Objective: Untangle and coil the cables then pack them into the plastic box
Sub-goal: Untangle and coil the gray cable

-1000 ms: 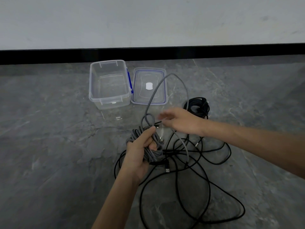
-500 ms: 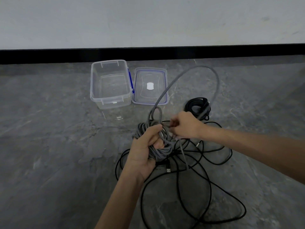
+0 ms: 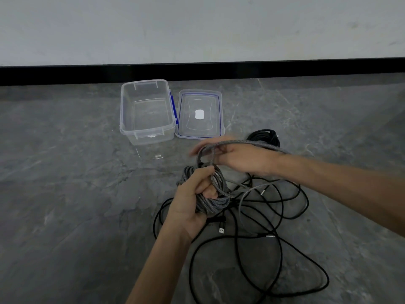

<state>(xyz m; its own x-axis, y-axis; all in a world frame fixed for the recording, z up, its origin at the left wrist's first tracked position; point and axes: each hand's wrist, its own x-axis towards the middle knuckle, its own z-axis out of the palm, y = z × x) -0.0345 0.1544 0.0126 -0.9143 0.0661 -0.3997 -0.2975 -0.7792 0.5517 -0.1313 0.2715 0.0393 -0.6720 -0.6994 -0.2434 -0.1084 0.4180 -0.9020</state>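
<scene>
Left hand (image 3: 190, 207) stays clenched round the grey coil (image 3: 215, 200) above the floor (image 3: 65, 194); right hand (image 3: 238, 159), blurred, grip unclear, has swung the high loop (image 3: 241, 141) down onto it, another turn added; box (image 3: 125, 119) still empty

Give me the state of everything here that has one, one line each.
plastic box, open, empty, upright on the floor.
lid, off, lying flat beside the box.
grey cable, mostly coiled, one loop free.
black cable, loose and tangled on the floor.
black bundle, coiled, lying by itself.
left hand, grips the grey coil.
right hand, blurred, grey loop across it, grip unclear.
</scene>
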